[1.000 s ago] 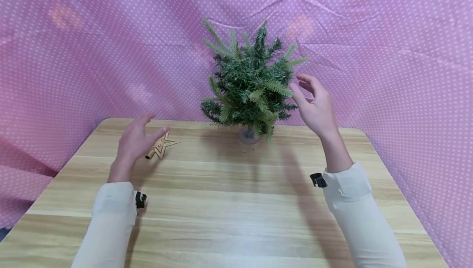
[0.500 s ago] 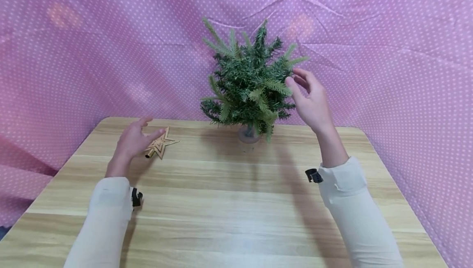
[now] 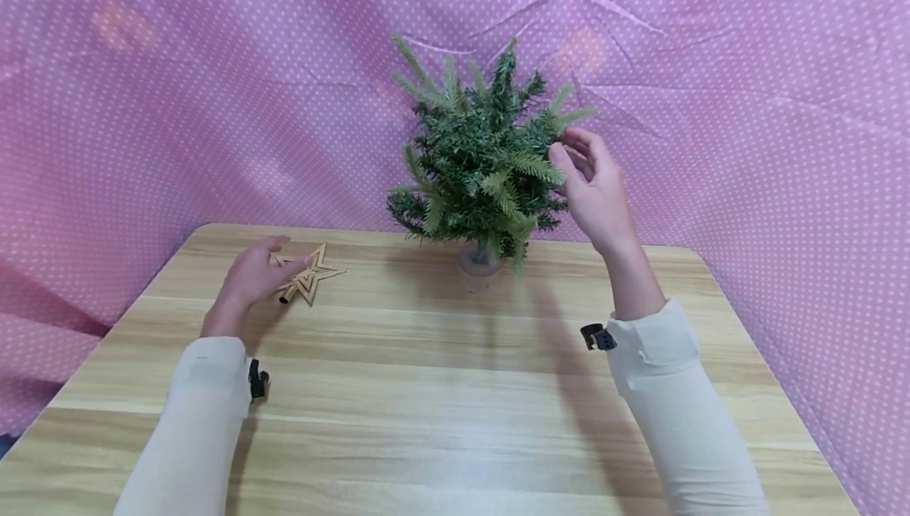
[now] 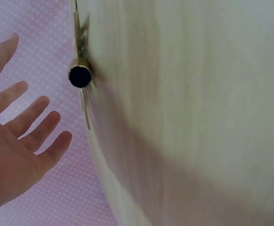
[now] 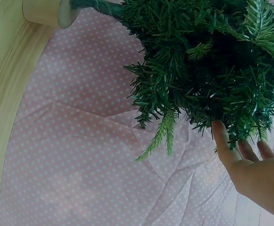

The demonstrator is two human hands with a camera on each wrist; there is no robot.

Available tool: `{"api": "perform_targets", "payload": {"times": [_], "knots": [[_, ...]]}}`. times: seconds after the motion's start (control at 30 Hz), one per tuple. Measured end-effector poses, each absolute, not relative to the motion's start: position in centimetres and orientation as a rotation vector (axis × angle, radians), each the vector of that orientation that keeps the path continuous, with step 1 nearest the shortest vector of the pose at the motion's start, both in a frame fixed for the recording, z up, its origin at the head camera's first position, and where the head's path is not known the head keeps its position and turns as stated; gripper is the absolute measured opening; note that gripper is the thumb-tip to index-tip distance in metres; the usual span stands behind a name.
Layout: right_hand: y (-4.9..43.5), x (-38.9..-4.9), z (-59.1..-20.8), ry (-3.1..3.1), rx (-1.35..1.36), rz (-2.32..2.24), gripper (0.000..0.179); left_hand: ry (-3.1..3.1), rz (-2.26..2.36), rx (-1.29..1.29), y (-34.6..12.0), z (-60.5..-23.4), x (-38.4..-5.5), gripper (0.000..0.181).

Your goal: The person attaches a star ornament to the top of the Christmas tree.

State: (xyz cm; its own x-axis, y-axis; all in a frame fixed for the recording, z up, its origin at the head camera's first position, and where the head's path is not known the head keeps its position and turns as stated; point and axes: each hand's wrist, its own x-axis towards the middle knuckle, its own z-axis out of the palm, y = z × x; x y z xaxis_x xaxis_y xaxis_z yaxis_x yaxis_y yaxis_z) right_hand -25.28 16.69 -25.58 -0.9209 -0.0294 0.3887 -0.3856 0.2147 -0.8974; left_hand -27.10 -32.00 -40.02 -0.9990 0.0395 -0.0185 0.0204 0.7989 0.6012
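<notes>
A small artificial Christmas tree (image 3: 483, 156) stands upright on a round base (image 3: 478, 265) near the table's back edge. At its right side is my right hand (image 3: 603, 198), thumb and fingers spread among the outer branches; in the right wrist view the fingertips (image 5: 218, 127) meet the needles, partly hidden by them. A gold star tree topper (image 3: 311, 275) lies on the table to the left. Over its left part hovers my left hand (image 3: 250, 273), fingers loosely spread, holding nothing. The left wrist view shows the topper's dark tube opening (image 4: 79, 76) apart from that hand (image 4: 19, 155).
The light wooden table (image 3: 426, 389) has rounded back corners. A pink polka-dot cloth (image 3: 284, 89) hangs behind it and along both sides, close behind the tree. Each wrist wears a black strap piece (image 3: 598, 337).
My right hand has moved left and slightly up, into the tree's outer branches. The left hand has lowered slightly and shifted a little left near the star topper. Tree and star stay put.
</notes>
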Motion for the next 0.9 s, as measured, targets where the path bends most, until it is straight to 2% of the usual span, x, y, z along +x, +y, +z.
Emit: {"api": "perform_targets", "payload": {"times": [0.9], "knots": [[16.5,-26.5,-23.8,-2.35,0.271,1.724,0.074,2.867,0.869,0.044,-33.7,-41.1,-27.6,0.086]]}}
